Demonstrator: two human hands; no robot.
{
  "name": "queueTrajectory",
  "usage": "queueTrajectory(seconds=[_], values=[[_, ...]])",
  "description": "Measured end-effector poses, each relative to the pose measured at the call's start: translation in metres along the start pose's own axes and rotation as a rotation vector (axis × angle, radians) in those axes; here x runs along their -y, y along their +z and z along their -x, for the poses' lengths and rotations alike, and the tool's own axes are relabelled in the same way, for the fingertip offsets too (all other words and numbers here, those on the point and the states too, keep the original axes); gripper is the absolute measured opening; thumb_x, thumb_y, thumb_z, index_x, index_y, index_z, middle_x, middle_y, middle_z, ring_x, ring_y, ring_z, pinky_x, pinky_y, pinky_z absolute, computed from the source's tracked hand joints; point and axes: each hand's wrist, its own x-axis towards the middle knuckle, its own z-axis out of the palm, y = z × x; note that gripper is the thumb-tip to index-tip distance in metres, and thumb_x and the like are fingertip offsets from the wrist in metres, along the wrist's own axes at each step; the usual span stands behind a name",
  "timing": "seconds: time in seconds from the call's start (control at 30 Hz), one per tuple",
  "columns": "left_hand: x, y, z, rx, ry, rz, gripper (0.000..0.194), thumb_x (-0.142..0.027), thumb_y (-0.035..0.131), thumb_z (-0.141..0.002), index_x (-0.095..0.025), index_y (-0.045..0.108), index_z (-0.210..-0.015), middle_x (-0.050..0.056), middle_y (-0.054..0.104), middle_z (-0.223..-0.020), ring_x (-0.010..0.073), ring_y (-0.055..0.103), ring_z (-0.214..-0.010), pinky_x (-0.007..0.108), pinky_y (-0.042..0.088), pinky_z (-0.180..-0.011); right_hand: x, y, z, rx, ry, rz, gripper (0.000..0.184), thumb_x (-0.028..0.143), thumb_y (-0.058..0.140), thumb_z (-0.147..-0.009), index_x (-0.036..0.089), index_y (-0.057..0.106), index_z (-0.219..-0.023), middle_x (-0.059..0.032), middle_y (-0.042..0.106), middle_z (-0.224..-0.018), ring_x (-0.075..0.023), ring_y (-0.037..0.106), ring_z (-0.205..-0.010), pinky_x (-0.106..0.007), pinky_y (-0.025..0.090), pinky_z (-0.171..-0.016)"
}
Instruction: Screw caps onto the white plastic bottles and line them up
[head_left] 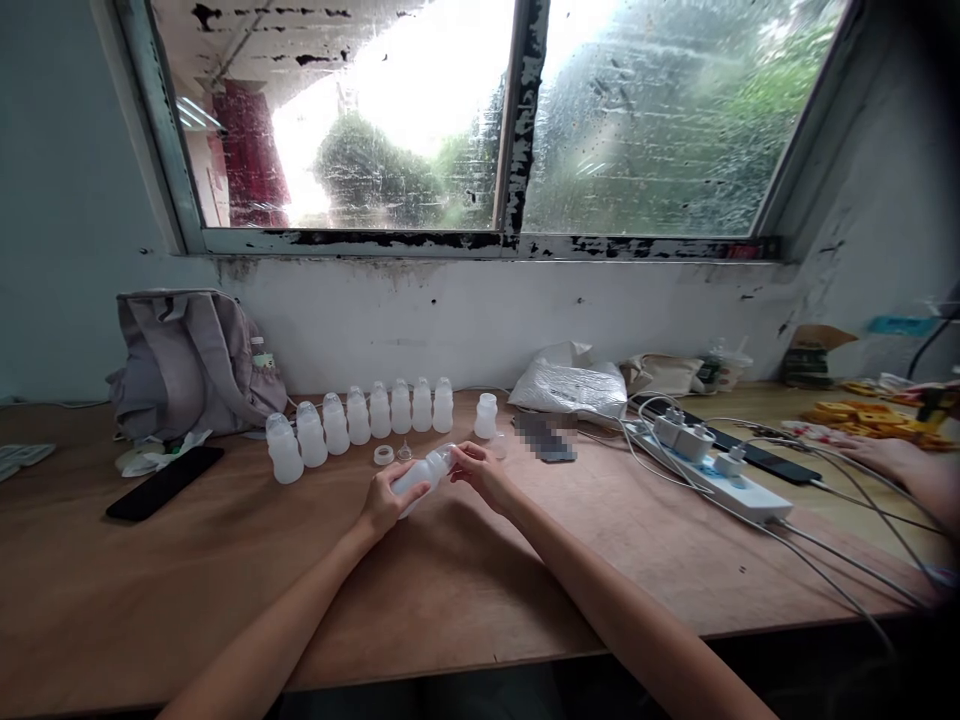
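My left hand is wrapped round the body of a small white plastic bottle that lies tilted above the wooden table. My right hand pinches the bottle's neck end with its fingertips. Behind the hands a curved row of several identical capped bottles stands upright. One more bottle stands alone to the right of the row. A loose white ring and a small clear nipple-like piece lie on the table just behind my left hand.
A grey backpack and a black phone sit at the left. A white plastic bag, a power strip with cables and another person's hand are at the right. A window wall closes the back.
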Motion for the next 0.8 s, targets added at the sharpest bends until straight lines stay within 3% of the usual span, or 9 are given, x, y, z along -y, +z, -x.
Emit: queueTrajectory(seconds=[0.23,0.37,0.47,0.63,0.8], values=[[0.004,0.000,-0.005,-0.019,0.086,-0.131,0.048,-0.042,0.054,-0.072,-0.018,0.049,-0.114,0.008,0.056,-0.106,0.0200,0.054,-0.094,0.031,0.044,-0.082,0.017,-0.008,-0.007,-0.071,-0.157,0.321,0.029,0.041,0.055,-0.072,0.017,0.060,-0.087,-0.0037,0.060,-0.081,-0.0138,0.053,-0.075,-0.024,0.040,-0.061],[0.024,-0.011,-0.012,-0.090,0.161,-0.375,0.040,-0.038,0.039,-0.082,-0.020,0.045,-0.117,0.008,0.049,-0.112,0.0204,0.047,-0.102,0.036,0.037,-0.090,0.044,-0.029,-0.031,-0.248,-0.325,0.635,0.031,0.044,0.054,-0.071,0.017,0.060,-0.084,-0.0040,0.061,-0.079,-0.0148,0.054,-0.072,-0.025,0.039,-0.063],[0.043,-0.021,-0.017,-0.084,0.165,-0.567,0.035,-0.036,0.040,-0.081,-0.021,0.049,-0.112,0.008,0.049,-0.111,0.0219,0.044,-0.103,0.038,0.035,-0.090,0.063,-0.045,-0.059,-0.379,-0.399,0.934,0.028,0.041,0.053,-0.072,0.017,0.061,-0.084,-0.0048,0.062,-0.082,-0.0160,0.054,-0.076,-0.027,0.039,-0.068],[0.066,-0.028,-0.020,-0.069,0.057,-0.721,0.036,-0.036,0.043,-0.079,-0.020,0.050,-0.111,0.009,0.048,-0.110,0.0223,0.043,-0.101,0.037,0.036,-0.088,0.065,-0.054,-0.100,-0.522,-0.214,1.311,0.026,0.036,0.049,-0.075,0.018,0.060,-0.089,-0.0072,0.063,-0.087,-0.0207,0.051,-0.088,-0.028,0.037,-0.071],[0.069,-0.034,-0.022,-0.015,0.047,-0.785,0.039,-0.039,0.040,-0.080,-0.025,0.046,-0.116,0.007,0.045,-0.117,0.0223,0.038,-0.109,0.037,0.033,-0.091,0.045,-0.058,-0.123,-0.517,-0.063,1.448,0.029,0.035,0.045,-0.078,0.018,0.056,-0.098,-0.0094,0.062,-0.092,-0.0238,0.048,-0.096,-0.031,0.034,-0.074]])
